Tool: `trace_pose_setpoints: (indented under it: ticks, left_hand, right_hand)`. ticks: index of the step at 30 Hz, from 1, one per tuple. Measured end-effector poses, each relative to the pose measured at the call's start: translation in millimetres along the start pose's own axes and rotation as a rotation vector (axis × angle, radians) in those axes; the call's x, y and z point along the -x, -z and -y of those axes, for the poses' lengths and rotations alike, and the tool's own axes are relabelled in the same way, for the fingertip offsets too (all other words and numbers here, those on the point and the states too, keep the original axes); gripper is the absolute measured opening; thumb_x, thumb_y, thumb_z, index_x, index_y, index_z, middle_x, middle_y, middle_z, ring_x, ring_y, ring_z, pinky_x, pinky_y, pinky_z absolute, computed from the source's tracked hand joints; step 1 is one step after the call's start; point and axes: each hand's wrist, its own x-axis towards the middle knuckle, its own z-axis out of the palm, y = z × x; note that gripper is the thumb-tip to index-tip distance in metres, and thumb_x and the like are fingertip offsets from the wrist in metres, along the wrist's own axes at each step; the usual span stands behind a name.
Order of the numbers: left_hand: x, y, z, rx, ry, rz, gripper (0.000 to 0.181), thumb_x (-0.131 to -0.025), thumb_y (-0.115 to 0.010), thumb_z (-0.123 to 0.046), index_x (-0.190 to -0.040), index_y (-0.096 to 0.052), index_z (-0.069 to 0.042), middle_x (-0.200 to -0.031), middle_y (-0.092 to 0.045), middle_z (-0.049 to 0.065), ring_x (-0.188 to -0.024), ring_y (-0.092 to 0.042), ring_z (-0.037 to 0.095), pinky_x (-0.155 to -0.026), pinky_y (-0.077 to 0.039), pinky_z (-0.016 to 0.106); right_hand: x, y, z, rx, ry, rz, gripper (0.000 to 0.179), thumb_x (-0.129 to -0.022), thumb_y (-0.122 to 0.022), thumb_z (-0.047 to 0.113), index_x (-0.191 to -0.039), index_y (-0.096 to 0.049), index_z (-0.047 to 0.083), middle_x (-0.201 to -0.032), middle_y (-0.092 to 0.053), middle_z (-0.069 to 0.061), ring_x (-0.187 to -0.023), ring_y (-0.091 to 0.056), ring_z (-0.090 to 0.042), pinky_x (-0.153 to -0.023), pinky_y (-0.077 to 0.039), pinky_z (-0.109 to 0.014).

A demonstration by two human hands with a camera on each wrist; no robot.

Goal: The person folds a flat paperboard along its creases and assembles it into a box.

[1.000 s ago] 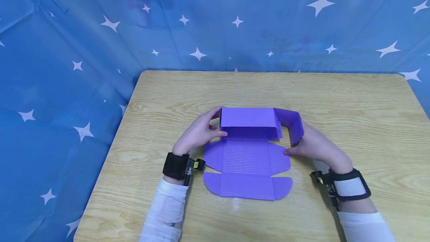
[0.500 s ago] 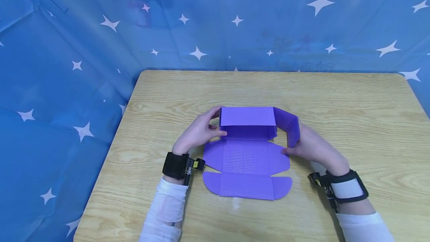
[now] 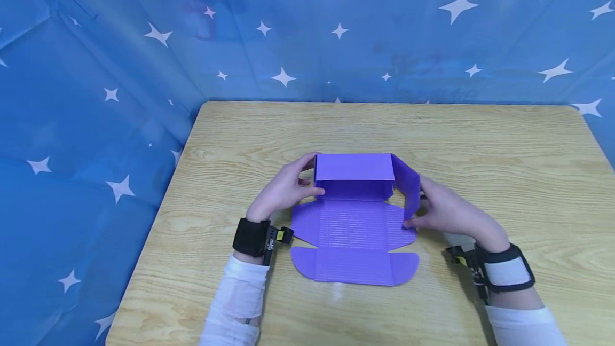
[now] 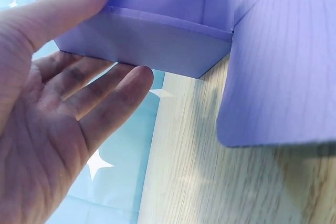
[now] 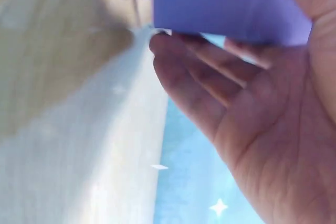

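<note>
A purple cardboard box (image 3: pixel 354 166), partly folded, stands at the middle of the table, its lid panels lying flat toward the person. My left hand (image 3: pixel 287 187) holds its left end; in the left wrist view the thumb lies over the edge and the fingers (image 4: pixel 113 103) reach along the other side. At the right end a side flap (image 3: pixel 407 183) sticks out at an angle. My right hand (image 3: pixel 449 208) holds this flap, thumb near its lower front corner. In the right wrist view the fingers (image 5: pixel 194 95) extend behind the purple panel (image 5: pixel 220 11).
The wood-grain table (image 3: pixel 504 148) stretches out on both sides of the box. Behind and to the left hangs a blue cloth (image 3: pixel 307 25) with white stars. Each wrist wears a black strap with a small camera, the left strap (image 3: pixel 251 236) close to the lid.
My right hand has swung the right side flap inward, toward the box's open front, and its bent end now shows less. My left hand has stayed in place.
</note>
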Motion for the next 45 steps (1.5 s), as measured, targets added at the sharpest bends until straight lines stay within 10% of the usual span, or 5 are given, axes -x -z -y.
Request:
trace_pose_setpoints:
  ticks: [11,45]
  left_hand:
    - [-0.4,-0.5,-1.1,-0.011,-0.009,-0.001,0.084,-0.093,-0.082,-0.016,-0.163,-0.036,-0.011,-0.156,-0.055,0.013,-0.137,-0.064,0.036,-0.11,-0.058,0.047]
    - [-2.1,-3.9,-2.6,-0.046,0.005,0.009,0.089,-0.093,-0.082,-0.021,-0.165,-0.031,-0.01,-0.16,-0.053,0.013,-0.133,-0.067,0.036,-0.106,-0.06,0.047]
  right_hand:
    - [-0.1,3.8,8.0,-0.054,0.09,-0.053,0.074,-0.092,-0.083,0.021,-0.155,-0.045,0.008,-0.141,-0.067,-0.013,-0.125,-0.069,-0.032,-0.102,-0.06,-0.05]
    - [-31.8,-17.9,50.1,0.054,-0.111,-0.242,0.062,-0.091,-0.084,0.028,-0.138,-0.052,0.003,-0.123,-0.071,-0.02,-0.1,-0.069,-0.03,-0.083,-0.058,-0.047]
